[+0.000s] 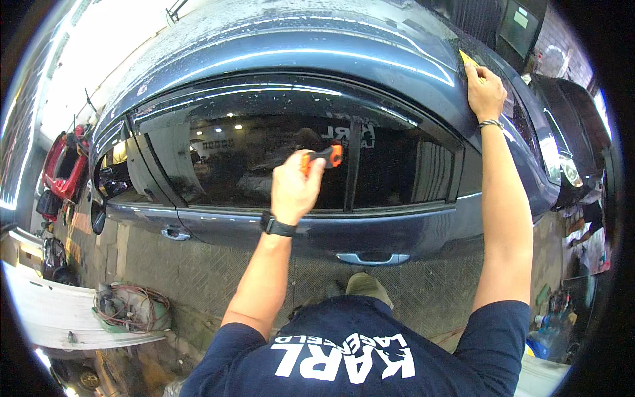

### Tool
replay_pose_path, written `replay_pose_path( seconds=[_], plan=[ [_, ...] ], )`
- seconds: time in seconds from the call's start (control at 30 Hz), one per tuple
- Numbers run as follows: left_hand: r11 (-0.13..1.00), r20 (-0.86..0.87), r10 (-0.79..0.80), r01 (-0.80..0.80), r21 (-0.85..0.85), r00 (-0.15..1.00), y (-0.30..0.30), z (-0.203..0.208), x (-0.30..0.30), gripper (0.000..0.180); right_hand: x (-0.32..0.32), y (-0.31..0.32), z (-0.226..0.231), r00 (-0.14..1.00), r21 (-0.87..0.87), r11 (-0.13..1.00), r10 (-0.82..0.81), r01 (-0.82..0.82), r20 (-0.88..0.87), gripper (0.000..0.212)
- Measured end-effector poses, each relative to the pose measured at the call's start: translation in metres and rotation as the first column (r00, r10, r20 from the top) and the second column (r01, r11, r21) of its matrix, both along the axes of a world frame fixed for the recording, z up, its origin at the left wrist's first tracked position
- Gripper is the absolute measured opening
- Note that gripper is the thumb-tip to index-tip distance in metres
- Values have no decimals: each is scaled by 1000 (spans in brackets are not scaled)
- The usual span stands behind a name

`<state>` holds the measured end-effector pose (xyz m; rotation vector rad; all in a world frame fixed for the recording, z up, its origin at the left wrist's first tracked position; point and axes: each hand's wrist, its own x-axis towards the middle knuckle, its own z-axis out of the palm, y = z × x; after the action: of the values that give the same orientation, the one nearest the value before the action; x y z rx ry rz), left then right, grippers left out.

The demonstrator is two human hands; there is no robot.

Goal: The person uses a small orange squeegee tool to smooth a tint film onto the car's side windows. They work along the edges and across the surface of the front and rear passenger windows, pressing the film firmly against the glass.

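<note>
Head camera, looking down along both bare forearms toward the side of a dark blue, wet-looking car (278, 49). The left hand (293, 188), with a black watch at the wrist, is curled shut around the handle of a small orange and black plastic scraper tool (324, 157); the tool's head lies against the dark tinted glass of the rear side window (264, 159), just left of the black pillar that divides the panes. The right hand (485, 89), a thin bracelet on its wrist, rests on the car's body above the window's rear corner, fingers bent down over a small flat yellow card-like piece (467, 58); only a corner of that piece shows, so whether the fingers grip it or merely press it down is hard to tell. Below the window sit two chrome door handles (372, 258). On the patterned paved floor to the left lies a coil of reddish hose on a green machine (132, 308). A red vehicle (63, 165) stands far left.
</note>
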<state>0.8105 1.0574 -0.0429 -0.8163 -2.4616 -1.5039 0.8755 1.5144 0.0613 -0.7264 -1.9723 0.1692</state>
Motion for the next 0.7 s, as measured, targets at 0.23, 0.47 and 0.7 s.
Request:
replay_pose_path(
  seconds=[0.23,0.47,0.7],
  plan=[
    [994,17,29,-30,103,999,-23,-3,-18,27,1,3,-3,1000,6,1000,-9,9,-20,54],
    [992,-95,65,-74,-101,993,9,18,6,43,-15,5,-11,999,-81,996,33,-31,30,59],
    [998,-64,38,-34,54,997,-23,21,-23,27,-17,89,-45,992,-111,994,19,-5,127,58]
  ],
)
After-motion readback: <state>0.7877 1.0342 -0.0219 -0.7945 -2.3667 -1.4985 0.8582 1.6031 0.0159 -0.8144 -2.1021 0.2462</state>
